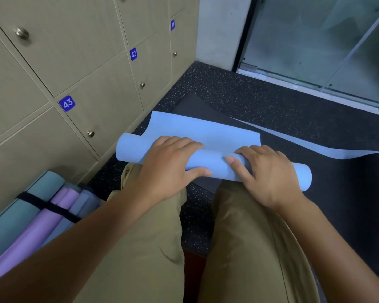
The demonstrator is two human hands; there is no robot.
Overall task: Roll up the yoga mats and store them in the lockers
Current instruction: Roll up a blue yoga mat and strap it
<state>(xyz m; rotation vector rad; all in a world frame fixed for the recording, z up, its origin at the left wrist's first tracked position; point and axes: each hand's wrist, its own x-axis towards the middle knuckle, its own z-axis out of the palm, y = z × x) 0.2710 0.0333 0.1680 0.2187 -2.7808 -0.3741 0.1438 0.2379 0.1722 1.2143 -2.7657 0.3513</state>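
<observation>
A light blue yoga mat [214, 164] lies mostly rolled across the dark floor in front of my knees, with a loose flap still flat beyond the roll. My left hand [171, 167] grips the left half of the roll, fingers over the top and thumb underneath. On the right half, my right hand [265, 173] holds the roll the same way. The beige lockers [105, 101], numbered 41 to 43, stand shut along the left.
A strapped bundle of rolled mats [42, 213], teal, purple and grey, lies against the lockers at lower left. A dark mat [197, 108] lies flat under the blue one, with a curled blue edge [337, 153] to the right. Glass doors [315, 40] close off the far side.
</observation>
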